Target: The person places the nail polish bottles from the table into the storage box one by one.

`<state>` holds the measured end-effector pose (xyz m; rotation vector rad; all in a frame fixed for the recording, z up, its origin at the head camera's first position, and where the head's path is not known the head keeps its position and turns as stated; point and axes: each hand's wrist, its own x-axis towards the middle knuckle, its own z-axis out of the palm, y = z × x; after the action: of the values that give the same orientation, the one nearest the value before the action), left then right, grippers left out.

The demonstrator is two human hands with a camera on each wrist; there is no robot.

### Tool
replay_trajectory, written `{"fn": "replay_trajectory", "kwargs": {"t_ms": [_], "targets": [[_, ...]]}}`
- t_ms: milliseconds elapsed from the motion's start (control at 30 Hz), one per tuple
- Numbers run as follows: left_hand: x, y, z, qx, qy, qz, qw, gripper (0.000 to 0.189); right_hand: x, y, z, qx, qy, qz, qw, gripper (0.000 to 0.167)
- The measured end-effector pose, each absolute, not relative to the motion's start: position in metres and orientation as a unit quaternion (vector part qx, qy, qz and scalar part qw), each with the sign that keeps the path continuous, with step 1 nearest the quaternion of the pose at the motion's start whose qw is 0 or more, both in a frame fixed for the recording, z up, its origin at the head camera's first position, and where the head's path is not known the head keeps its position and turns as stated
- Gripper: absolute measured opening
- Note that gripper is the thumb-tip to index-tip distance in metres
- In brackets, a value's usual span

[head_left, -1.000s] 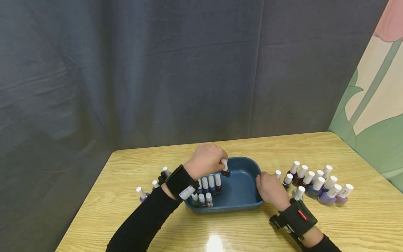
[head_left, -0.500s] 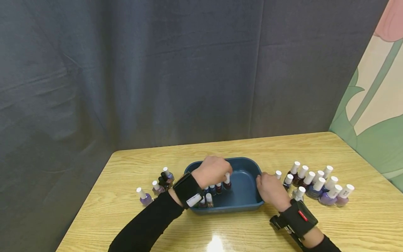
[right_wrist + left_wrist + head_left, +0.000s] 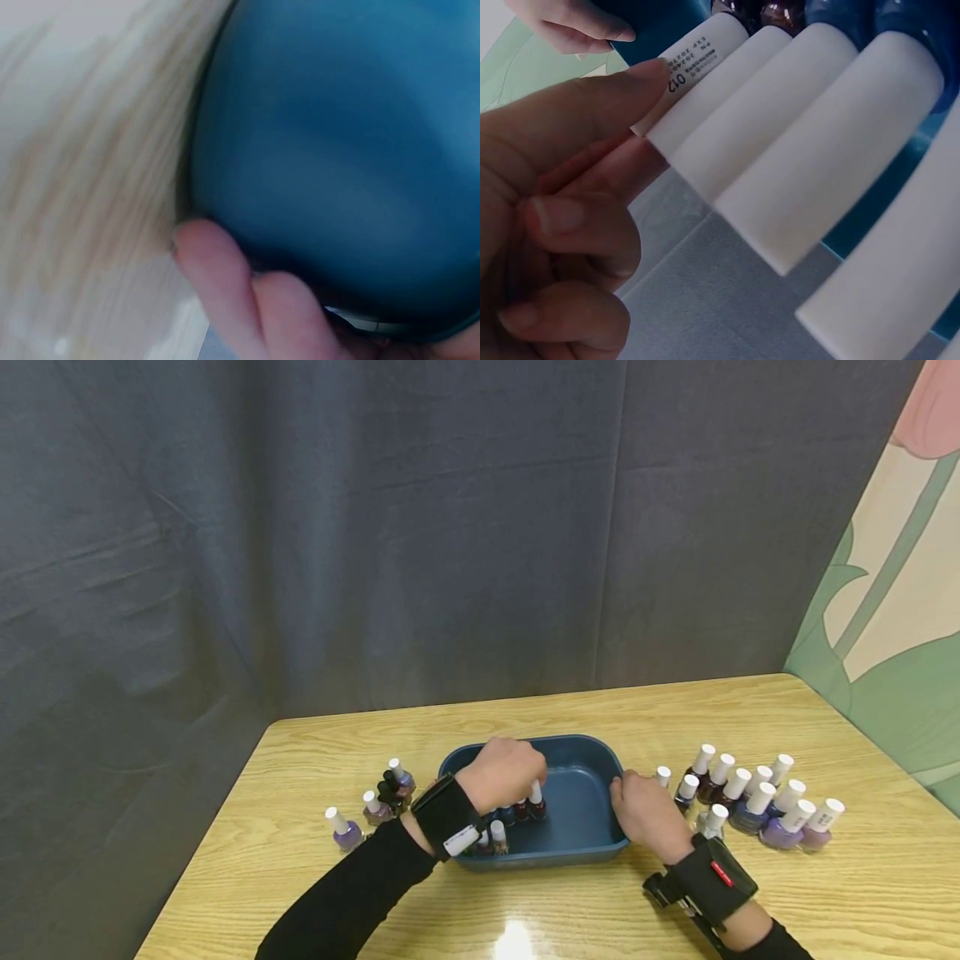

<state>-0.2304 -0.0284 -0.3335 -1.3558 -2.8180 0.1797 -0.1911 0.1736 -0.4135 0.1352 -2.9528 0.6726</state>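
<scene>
My left hand (image 3: 504, 772) pinches the white cap of a dark red nail polish bottle (image 3: 537, 808) inside the blue plastic tray (image 3: 547, 860). In the left wrist view, thumb and finger hold that labelled cap (image 3: 697, 56), which stands right beside a row of other white-capped bottles with dark red and blue bodies. Part of this row is hidden behind the hand in the head view. A clear bottle with gold flecks (image 3: 498, 839) stands nearer the tray's front. My right hand (image 3: 648, 810) grips the tray's right rim, its fingers (image 3: 217, 277) against the outer wall.
Several nail polish bottles stand in a cluster right of the tray, among them a blue one (image 3: 750, 817) and a purple one (image 3: 782, 833). Left of it are a few more, including a purple bottle (image 3: 347, 835). A grey curtain (image 3: 450, 527) hangs behind the wooden table (image 3: 247, 877).
My left hand has lowered the dark red bottle into the tray, then shifted it slightly left against the neighbouring bottle. The right hand has stayed on the rim.
</scene>
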Motion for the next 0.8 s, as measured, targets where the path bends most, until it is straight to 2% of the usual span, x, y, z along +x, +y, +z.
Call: {"fn": "replay_trajectory", "kwargs": {"t_ms": [233, 633, 800], "targets": [[-0.2304, -0.0275, -0.335, -0.431, -0.9, 0.058, -0.003, 0.017, -0.1902, 0.1739, -0.414, 0.045, -0.972, 0.225, 0.053, 0.029], [-0.228, -0.026, -0.3415, -0.438, -0.895, 0.074, 0.031, 0.02, -0.1912, 0.1739, -0.4142, 0.043, -0.973, 0.223, 0.048, 0.03], [-0.2275, -0.028, -0.3389, -0.432, -0.899, 0.074, 0.025, 0.025, -0.1911, 0.174, -0.4139, 0.043, -0.973, 0.221, 0.048, 0.03]]}}
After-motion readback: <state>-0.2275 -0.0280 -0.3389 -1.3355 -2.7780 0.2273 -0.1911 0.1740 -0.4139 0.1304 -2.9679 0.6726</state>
